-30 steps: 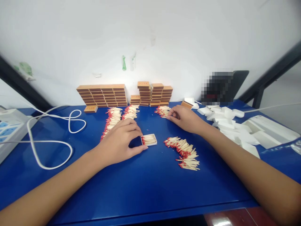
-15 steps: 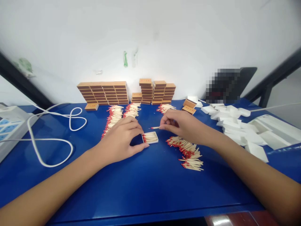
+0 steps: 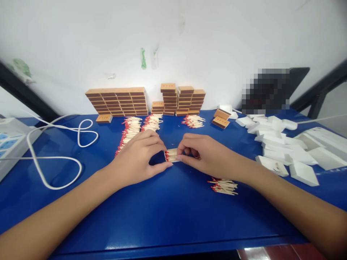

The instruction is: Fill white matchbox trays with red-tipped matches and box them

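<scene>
Can see a small white tray (image 3: 165,156) in the middle of the blue table (image 3: 151,216), with red-tipped matches (image 3: 170,154) in it. Holding its left end between thumb and fingers of the left hand (image 3: 141,155). Bending the right hand (image 3: 207,155) over its right end with thumb and fingertips close together; cannot tell if pinching anything. Also can see a little match pile (image 3: 224,187) at near right, matchboxes (image 3: 116,102) stacked by the far wall (image 3: 217,43) and white trays (image 3: 273,135) heaped on the right

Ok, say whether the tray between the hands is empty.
Not empty: matches show inside the tray; the right hand covers part; fullness unclear.
</scene>
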